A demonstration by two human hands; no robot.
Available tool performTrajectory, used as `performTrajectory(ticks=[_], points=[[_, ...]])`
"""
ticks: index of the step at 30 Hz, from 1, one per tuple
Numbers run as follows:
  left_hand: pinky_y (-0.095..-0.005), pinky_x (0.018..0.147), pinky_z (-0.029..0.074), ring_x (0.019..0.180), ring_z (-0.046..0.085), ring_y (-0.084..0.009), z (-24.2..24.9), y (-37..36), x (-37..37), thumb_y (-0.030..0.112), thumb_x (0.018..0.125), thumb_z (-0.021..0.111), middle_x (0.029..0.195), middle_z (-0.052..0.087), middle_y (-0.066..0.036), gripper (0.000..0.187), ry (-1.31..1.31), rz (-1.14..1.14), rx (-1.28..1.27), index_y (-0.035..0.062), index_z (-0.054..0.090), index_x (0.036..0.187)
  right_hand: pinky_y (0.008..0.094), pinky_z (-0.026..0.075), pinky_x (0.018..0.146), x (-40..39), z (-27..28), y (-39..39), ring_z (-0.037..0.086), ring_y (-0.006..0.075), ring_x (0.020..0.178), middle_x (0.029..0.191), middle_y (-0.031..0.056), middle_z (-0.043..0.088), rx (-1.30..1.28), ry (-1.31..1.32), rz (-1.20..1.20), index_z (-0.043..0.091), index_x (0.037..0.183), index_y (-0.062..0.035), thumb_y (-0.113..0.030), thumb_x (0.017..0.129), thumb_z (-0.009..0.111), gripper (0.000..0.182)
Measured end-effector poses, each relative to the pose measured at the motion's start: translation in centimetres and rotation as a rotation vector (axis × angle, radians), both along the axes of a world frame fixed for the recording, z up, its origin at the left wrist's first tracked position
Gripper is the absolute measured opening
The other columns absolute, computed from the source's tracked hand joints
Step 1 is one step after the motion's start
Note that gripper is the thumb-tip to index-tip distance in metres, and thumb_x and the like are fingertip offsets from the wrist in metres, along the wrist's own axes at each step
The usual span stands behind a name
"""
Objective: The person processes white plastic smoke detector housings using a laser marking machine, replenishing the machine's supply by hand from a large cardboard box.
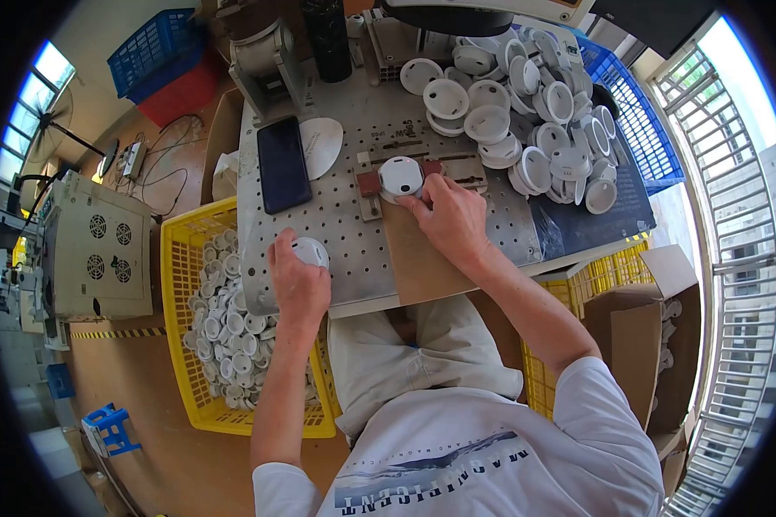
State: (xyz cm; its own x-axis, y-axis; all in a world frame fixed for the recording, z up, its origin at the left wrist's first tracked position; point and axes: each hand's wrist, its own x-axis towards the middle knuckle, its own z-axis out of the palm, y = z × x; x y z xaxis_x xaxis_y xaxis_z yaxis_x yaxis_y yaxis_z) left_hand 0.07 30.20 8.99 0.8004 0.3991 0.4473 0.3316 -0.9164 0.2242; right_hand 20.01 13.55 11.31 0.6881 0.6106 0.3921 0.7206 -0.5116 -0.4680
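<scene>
A round white part [401, 177] sits in a small fixture [369, 183] with reddish-brown blocks on the perforated metal table. My right hand [453, 215] is at its lower right edge, thumb and index finger bent together against the rim. Near the table's left front edge, my left hand [299, 280] holds another round white part [310, 252] between thumb and fingers. Brown cardboard [418, 258] lies below the fixture, partly under my right forearm. On the table's right side is a heap of round white parts [487, 123].
A dark phone [284, 165] and a white disc [322, 146] lie at the table's left. The yellow basket [181, 345] full of white parts stands below left. A blue basket [642, 112] is at the right, a machine [267, 65] at the back.
</scene>
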Motion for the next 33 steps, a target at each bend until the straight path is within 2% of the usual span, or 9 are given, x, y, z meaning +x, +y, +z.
performTrajectory(ticks=[6, 10, 13, 15, 16, 18, 23, 31, 33], points=[[-0.0465, 0.094, 0.044, 0.106, 0.052, -0.0432, 0.5, 0.1, -2.0, -0.008, 0.061, 0.059, 0.119, 0.053, -0.024, 0.02, -0.084, 0.009, -0.137, -0.0139, 0.062, 0.08, 0.0454, 0.048, 0.057, 0.2, 0.1, -0.3, 0.064, 0.0347, 0.065, 0.071, 0.0098, 0.062, -0.003, 0.06, 0.009, 0.053, 0.079, -0.0062, -0.038, 0.081, 0.074, 0.038], [-0.0477, 0.094, 0.043, 0.106, 0.054, -0.0437, 2.0, 3.0, -8.5, -0.01, 0.065, 0.049, 0.113, 0.057, -0.026, 0.021, -0.232, 0.297, -0.174, -0.0161, 0.057, 0.084, 0.0461, 0.049, 0.058, 0.3, -0.2, -0.3, 0.064, 0.0347, 0.066, 0.072, 0.0098, 0.063, 0.012, 0.08, 0.009, 0.053, 0.08, -0.0059, -0.038, 0.081, 0.074, 0.038], [-0.0469, 0.095, 0.042, 0.107, 0.055, -0.0437, -0.2, 8.3, -14.9, -0.01, 0.068, 0.046, 0.111, 0.057, -0.026, 0.028, -0.229, 0.534, -0.209, -0.0165, 0.057, 0.093, 0.0467, 0.049, 0.058, 0.3, 0.0, -0.3, 0.065, 0.0348, 0.067, 0.073, 0.0101, 0.063, 0.012, 0.092, 0.009, 0.054, 0.081, -0.0057, -0.038, 0.081, 0.073, 0.038], [-0.0423, 0.098, 0.041, 0.102, 0.056, -0.0425, -1.2, 10.8, -17.5, -0.01, 0.07, 0.042, 0.105, 0.058, -0.024, 0.035, -0.032, 0.64, 0.117, -0.013, 0.055, 0.102, 0.047, 0.049, 0.058, 0.3, 0.1, -0.3, 0.065, 0.0351, 0.067, 0.075, 0.0106, 0.064, -0.005, 0.101, 0.008, 0.055, 0.081, -0.0055, -0.038, 0.082, 0.073, 0.037], [-0.0423, 0.098, 0.041, 0.102, 0.056, -0.0425, -1.3, 11.3, -17.8, -0.01, 0.07, 0.042, 0.105, 0.058, -0.024, 0.035, -0.031, 0.636, 0.125, -0.013, 0.055, 0.102, 0.047, 0.049, 0.058, 0.3, 0.1, -0.3, 0.065, 0.0351, 0.067, 0.075, 0.0106, 0.064, 0.002, 0.105, 0.004, 0.055, 0.081, -0.0055, -0.038, 0.082, 0.073, 0.037], [-0.048, 0.098, 0.039, 0.11, 0.053, -0.0442, 0.3, 11.1, -16.6, -0.009, 0.071, 0.048, 0.119, 0.055, -0.026, 0.032, -0.144, 0.625, 0.007, -0.018, 0.055, 0.101, 0.0469, 0.049, 0.058, 0.3, 0.2, -0.4, 0.065, 0.0352, 0.068, 0.075, 0.0106, 0.064, -0.005, 0.118, 0.002, 0.055, 0.081, -0.0052, -0.037, 0.082, 0.073, 0.036], [-0.0459, 0.105, 0.035, 0.119, 0.047, -0.0421, 1.7, 7.1, -6.5, -0.008, 0.07, 0.051, 0.125, 0.05, -0.026, 0.031, -0.157, 0.382, -0.125, -0.0182, 0.055, 0.099, 0.0462, 0.05, 0.058, 0.3, 0.1, -0.5, 0.065, 0.0352, 0.068, 0.076, 0.0112, 0.064, 0.021, 0.115, 0.006, 0.056, 0.081, -0.005, -0.036, 0.082, 0.073, 0.036], [-0.0456, 0.107, 0.036, 0.123, 0.045, -0.0431, 1.5, -3.0, 13.6, -0.003, 0.07, 0.063, 0.133, 0.046, -0.03, 0.01, -0.037, -0.195, 0.013, -0.0122, 0.066, 0.073, 0.0445, 0.051, 0.058, 0.1, 0.3, -6.9, 0.064, 0.0349, 0.067, 0.082, 0.0126, 0.064, 0.111, 0.052, 0.053, 0.056, 0.083, -0.0052, -0.026, 0.084, 0.07, 0.025], [-0.0461, 0.103, 0.039, 0.121, 0.047, -0.0418, 0.2, -4.2, 16.3, 0.0, 0.07, 0.064, 0.132, 0.047, -0.031, 0.01, 0.038, -0.236, 0.004, -0.0098, 0.067, 0.07, 0.0413, 0.051, 0.057, 0.2, 0.7, -10.7, 0.063, 0.0329, 0.064, 0.081, 0.0108, 0.063, 0.313, 0.137, -0.007, 0.057, 0.084, -0.0052, -0.019, 0.083, 0.072, 0.02]])
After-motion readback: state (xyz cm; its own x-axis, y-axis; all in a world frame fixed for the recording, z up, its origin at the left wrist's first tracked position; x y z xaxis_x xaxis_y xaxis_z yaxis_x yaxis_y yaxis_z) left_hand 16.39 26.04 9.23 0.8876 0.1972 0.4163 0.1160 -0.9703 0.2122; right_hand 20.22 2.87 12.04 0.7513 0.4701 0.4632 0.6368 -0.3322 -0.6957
